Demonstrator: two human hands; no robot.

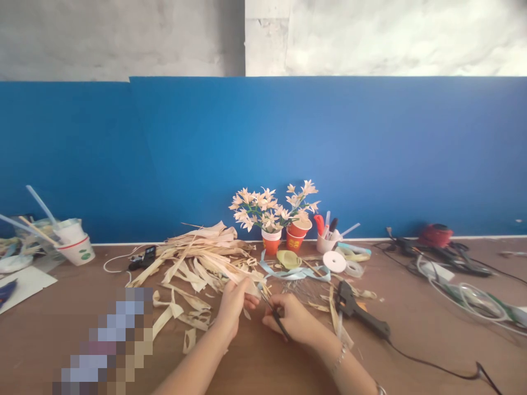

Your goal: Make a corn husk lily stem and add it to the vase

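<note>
My left hand (235,303) is closed on a pale strip of dried husk (252,287), pinched between thumb and fingers. Close beside it, my right hand (288,317) grips a slim dark tool (279,321), its tip pointing up at the strip's end; whether it is scissors or tweezers I cannot tell. Behind my left hand lies a loose heap of dried husks (206,252), with cut scraps (193,318) strewn nearer. Beyond my hands, light-blue ribbon (284,272) curls around a yellow-green dish (289,259). Thin wires (295,288) lie just past my right hand.
Pale flowers (267,206) stand in red paper cups (272,244) by the blue partition (329,142). Right of my hand lies a black glue gun (360,310), its cord trailing right. A white spool (334,261), a tool cup (326,243) and tangled cables (465,296) lie farther off.
</note>
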